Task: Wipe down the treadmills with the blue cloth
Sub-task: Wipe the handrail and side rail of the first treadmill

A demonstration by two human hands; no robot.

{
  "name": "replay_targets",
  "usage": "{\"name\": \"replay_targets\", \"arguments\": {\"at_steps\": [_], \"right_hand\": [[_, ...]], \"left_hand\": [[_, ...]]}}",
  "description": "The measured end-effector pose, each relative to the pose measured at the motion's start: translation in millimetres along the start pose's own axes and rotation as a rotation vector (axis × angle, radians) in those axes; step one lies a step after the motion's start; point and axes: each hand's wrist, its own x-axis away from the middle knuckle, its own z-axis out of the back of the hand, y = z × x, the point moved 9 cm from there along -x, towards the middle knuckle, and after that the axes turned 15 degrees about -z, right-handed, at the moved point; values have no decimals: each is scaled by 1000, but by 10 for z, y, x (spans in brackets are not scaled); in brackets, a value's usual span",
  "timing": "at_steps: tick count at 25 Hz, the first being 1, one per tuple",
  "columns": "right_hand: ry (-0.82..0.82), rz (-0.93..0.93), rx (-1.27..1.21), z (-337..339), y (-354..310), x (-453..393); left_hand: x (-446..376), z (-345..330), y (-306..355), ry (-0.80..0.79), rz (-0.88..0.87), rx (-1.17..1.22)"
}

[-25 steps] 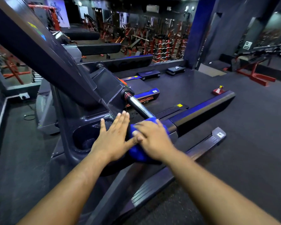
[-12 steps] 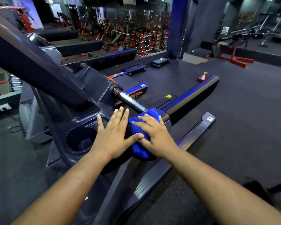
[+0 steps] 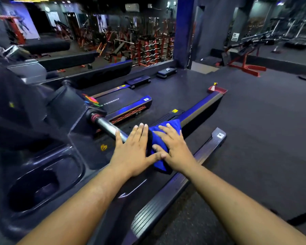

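The right hand [image 3: 173,149] presses flat, fingers straight, on the blue cloth [image 3: 163,138], which is draped over the treadmill [image 3: 42,174] handrail just beyond the silver bar [image 3: 106,127]. The left hand [image 3: 132,152] lies flat on the rail beside it, fingers straight, thumb touching the right thumb, holding nothing.

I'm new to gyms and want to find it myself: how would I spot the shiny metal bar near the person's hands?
Start at the dark treadmill console on the left. From its right side a shiny silver metal bar slants down towards the left hand, beside the blue cloth. It is the only bright chrome part; everything around is matte black.
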Motion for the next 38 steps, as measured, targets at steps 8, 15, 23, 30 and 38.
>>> {"name": "replay_targets", "arguments": {"at_steps": [8, 15, 23, 30, 38], "right_hand": [[157, -429, -121, 596, 1693, -1242], [162, -263, -609, -42, 1051, -169], [271, -720, -762, 115, 1631, -610], [169, -295, -92, 541, 1678, -1052], [-30, -326, 127, 1189, 3169, -2272]], "left_hand": [[-1131, -300, 363, -153, -6, 6], [-1153, -325, 361, -131, -52, 119], [-1147, -321, 396, -106, -75, 41], [-1481, -291, 556, -80, -18, -78], [-2862, -461, 1051, -101, 4, -117]]}}
